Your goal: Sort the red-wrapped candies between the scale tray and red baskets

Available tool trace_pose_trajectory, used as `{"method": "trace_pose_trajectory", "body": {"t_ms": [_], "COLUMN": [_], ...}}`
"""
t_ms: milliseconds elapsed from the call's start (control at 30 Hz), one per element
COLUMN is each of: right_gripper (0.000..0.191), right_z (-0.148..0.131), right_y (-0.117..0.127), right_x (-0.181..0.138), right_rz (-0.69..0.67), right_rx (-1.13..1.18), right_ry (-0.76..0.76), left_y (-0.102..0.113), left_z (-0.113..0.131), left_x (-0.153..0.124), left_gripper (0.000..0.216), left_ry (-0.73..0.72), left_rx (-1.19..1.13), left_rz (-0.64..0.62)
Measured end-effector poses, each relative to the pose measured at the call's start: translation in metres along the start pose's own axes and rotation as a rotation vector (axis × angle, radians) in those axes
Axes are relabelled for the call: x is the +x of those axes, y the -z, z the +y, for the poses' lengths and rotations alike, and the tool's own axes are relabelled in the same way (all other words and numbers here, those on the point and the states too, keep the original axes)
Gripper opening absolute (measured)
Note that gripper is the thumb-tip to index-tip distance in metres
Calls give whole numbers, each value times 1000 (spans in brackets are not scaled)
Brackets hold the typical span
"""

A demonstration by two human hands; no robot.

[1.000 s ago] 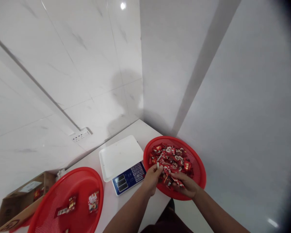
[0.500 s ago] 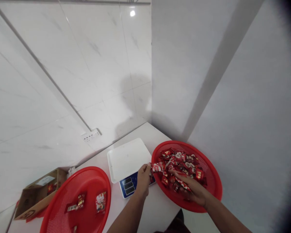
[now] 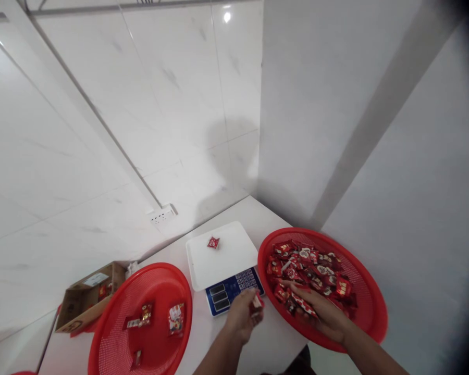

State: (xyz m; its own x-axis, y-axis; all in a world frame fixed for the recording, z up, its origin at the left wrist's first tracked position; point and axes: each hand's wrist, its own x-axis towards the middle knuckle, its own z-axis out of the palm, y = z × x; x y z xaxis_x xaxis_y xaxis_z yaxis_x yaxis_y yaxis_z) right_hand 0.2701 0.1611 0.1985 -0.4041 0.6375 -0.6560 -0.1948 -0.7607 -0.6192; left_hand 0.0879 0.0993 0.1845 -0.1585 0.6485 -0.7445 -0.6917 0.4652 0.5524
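My left hand (image 3: 240, 316) is in front of the scale's keypad, its fingers closed on a small red packet (image 3: 257, 301). Over the right red basket (image 3: 376, 328), my right hand (image 3: 326, 314) is closed around a red-and-white packet (image 3: 304, 305). That basket is heaped with shiny red and dark-red wrapped packets (image 3: 316, 271). On the white pan of the digital scale (image 3: 222, 265) lies a single small red packet (image 3: 213, 242). The lower side of the packet in my right hand is hidden by my fingers.
At the left stands a second red basket (image 3: 158, 297) with a few packets inside. Behind it is an open cardboard box (image 3: 72, 310) holding something red. The white table (image 3: 275, 344) runs into a wall corner. A socket strip (image 3: 162, 214) sits on the tiled wall.
A small red packet now lies on the scale's pan, which was bare before. My left hand has moved away from the right basket's packets with a packet in it. The view has shifted slightly.
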Motion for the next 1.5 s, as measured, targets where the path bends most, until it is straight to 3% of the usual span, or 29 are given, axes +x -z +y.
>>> {"method": "trace_pose_trajectory", "body": {"t_ms": [133,200,433,533,767,933,1067,1167,1333,1500], "right_gripper": [25,24,33,33,25,53,58,50,19,9], "right_z": [17,25,49,55,54,50,48,50,60,52], "right_y": [-15,-22,-21,-16,-7,-9,-18,-29,-50,-94], "right_x": [-2,-3,-6,-7,-9,-11,-13,-11,7,47], "right_rz": [-123,-154,-227,-231,-89,-124,-151,-140,-84,-95], "right_rx": [70,69,32,54,252,256,176,132,47,39], "right_ry": [-55,-76,-116,-136,-152,-56,-41,-34,-65,-19], "left_y": [-6,-5,15,24,51,75,89,96,108,125], "left_z": [-23,-26,-27,-28,-13,-1,0,-2,-1,1], "left_x": [-24,-29,-29,-33,-39,-41,-45,-48,-56,-64], "left_gripper": [36,39,39,35,25,22,23,24,25,22], "left_ry": [24,1,-12,29,119,94,82,73,68,76], "left_rx": [316,459,533,402,53,-20,-53,-61,-82,-117], "left_rz": [-318,-366,-338,-313,-145,-24,-39,-82,-122,-70]}}
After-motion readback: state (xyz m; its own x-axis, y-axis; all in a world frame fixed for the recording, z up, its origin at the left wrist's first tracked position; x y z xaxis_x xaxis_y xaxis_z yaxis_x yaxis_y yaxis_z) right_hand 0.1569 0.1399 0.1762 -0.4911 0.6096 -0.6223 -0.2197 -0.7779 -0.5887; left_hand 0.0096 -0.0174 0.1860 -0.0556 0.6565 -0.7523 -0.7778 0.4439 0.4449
